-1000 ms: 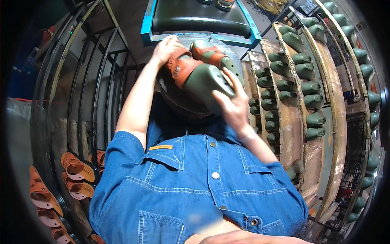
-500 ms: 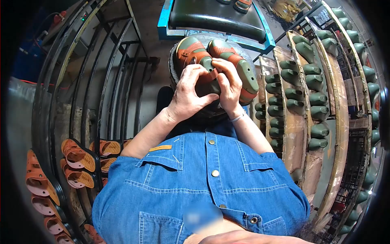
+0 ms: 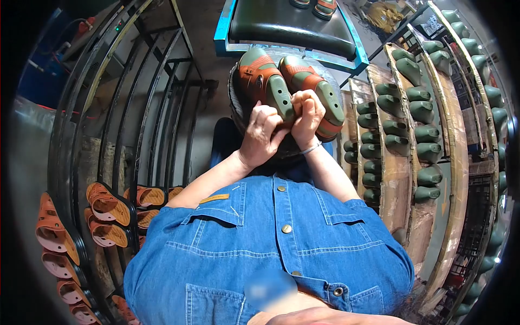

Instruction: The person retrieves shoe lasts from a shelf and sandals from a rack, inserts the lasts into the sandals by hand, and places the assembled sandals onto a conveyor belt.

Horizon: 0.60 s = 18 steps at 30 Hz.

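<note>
Two brown-orange strapped sandals lie side by side on a dark round support, each fitted on a green shoe last with two holes in its top. The left sandal (image 3: 252,77) has its heel end toward me, between my hands. My left hand (image 3: 262,134) is closed at that heel, fingers curled against its left side. On the other side of the same heel, my right hand (image 3: 307,116) is closed, fingertips bent together. What lies inside the fingers is mostly hidden. The right sandal (image 3: 301,73) rests beside my right hand.
A blue-framed conveyor (image 3: 292,35) with more sandals stands ahead. On the right, racks (image 3: 398,179) hold rows of green lasts. At left is a black metal rack (image 3: 143,108), with several orange sandals (image 3: 111,206) below it.
Both hands have come down from the top of the left last to its heel. The orange strap held between them is now out of sight, and the last's two holes show.
</note>
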Each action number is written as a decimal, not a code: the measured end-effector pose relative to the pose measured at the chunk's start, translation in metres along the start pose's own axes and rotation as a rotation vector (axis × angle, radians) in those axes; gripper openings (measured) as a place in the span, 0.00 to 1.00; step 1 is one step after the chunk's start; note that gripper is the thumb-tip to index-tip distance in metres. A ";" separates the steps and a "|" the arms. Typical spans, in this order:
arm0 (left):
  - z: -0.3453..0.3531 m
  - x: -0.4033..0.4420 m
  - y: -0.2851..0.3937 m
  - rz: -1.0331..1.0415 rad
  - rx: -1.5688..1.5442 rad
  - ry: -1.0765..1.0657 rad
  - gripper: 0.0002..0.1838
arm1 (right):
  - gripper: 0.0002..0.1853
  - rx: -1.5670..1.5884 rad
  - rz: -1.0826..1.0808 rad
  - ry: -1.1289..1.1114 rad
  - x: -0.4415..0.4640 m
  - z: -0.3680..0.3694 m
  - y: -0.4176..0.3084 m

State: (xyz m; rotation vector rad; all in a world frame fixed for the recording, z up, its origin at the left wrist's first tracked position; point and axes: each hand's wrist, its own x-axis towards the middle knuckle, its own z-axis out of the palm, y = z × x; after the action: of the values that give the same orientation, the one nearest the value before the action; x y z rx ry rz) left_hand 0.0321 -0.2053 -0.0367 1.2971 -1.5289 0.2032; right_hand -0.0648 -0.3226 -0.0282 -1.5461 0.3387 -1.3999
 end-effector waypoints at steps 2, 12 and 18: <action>0.004 -0.018 -0.007 0.011 0.009 -0.003 0.26 | 0.26 -0.050 0.025 0.008 -0.004 -0.001 -0.004; -0.012 0.011 -0.018 -0.082 -0.173 -0.092 0.26 | 0.20 -0.955 -0.021 -0.105 -0.020 -0.052 -0.078; 0.020 0.048 -0.063 -0.013 -0.257 -0.079 0.25 | 0.29 -1.018 -0.092 -0.095 0.029 -0.020 -0.014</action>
State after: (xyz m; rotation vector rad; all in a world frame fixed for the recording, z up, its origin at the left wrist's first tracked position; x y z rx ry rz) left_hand 0.0780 -0.2731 -0.0377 1.1208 -1.5562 -0.0534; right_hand -0.0787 -0.3468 -0.0030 -2.4455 1.0400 -1.2636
